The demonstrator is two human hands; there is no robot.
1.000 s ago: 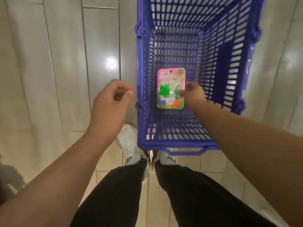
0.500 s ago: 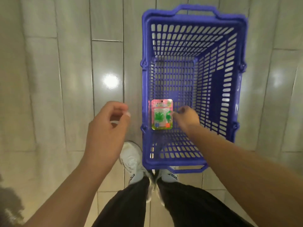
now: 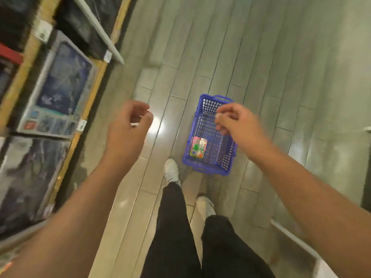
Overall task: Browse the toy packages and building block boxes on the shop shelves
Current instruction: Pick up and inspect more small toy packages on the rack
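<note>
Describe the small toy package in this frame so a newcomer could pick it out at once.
Find the blue plastic basket standing on the tiled floor, right of the shelves. The toy package lies inside, by its left wall. It is the only item there: a pink-topped card with green pieces.

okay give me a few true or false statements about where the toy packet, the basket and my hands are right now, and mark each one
1. The blue basket stands on the floor. True.
2. The right hand is holding the pink toy packet. False: the packet lies inside the basket, and the hand is above it, apart from it.
3. The left hand holds nothing. True.
4. The basket is full of boxes. False: only the one toy packet shows in it.
5. A large boxed toy sits on the shelf to the person's left. True, though blur hides its print.
</note>
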